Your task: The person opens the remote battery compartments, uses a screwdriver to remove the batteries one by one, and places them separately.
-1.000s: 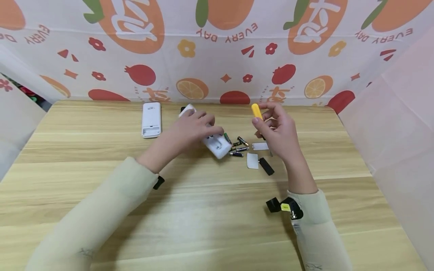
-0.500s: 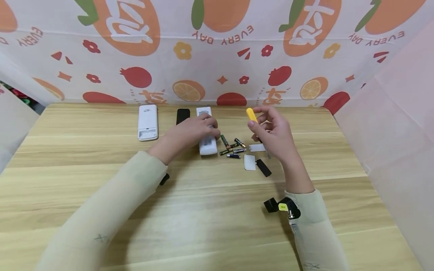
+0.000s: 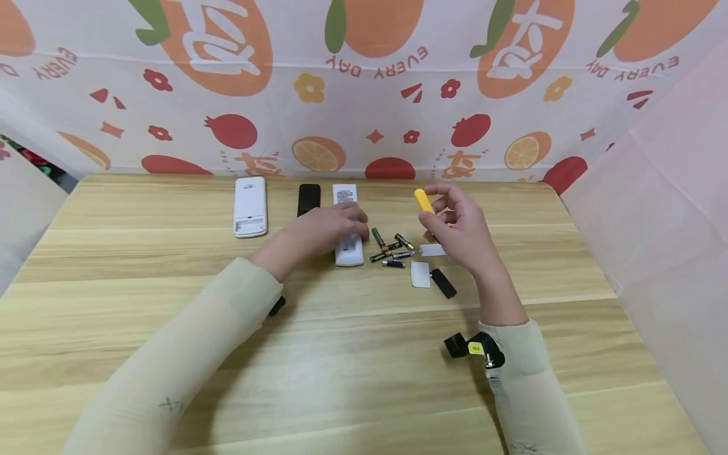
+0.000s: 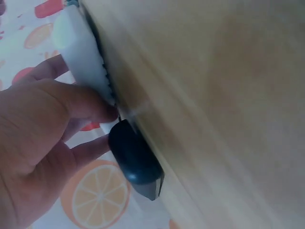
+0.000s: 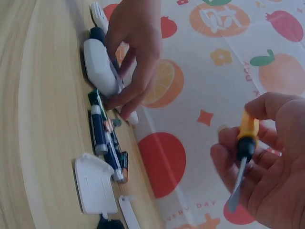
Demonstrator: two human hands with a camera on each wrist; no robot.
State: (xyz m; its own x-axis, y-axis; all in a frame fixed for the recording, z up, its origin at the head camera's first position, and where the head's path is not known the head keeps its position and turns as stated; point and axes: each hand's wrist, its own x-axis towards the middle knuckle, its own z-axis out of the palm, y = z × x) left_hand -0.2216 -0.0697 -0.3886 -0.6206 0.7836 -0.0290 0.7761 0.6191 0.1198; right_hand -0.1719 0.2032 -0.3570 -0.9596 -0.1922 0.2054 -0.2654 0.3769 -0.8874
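Note:
A white remote control lies face down on the table, its printed label toward the far edge. My left hand spans its middle; in the left wrist view the thumb is at one side edge and fingers reach round the other. My right hand holds a screwdriver with a yellow handle, raised over the table. Its metal blade points down, away from the fingers. Several loose batteries lie in a small pile just right of the remote.
Left of my left hand lie a black remote, partly covered by it, and another white remote with an open battery compartment. Two white battery covers, one squarish and one narrow, lie near a black cover. A fruit-print cloth hangs behind.
The white remote, tilted in my left hand a second ago, has turned upright to the table's far edge and been set down. The left hand stays on it. My right hand keeps the screwdriver nearly still.

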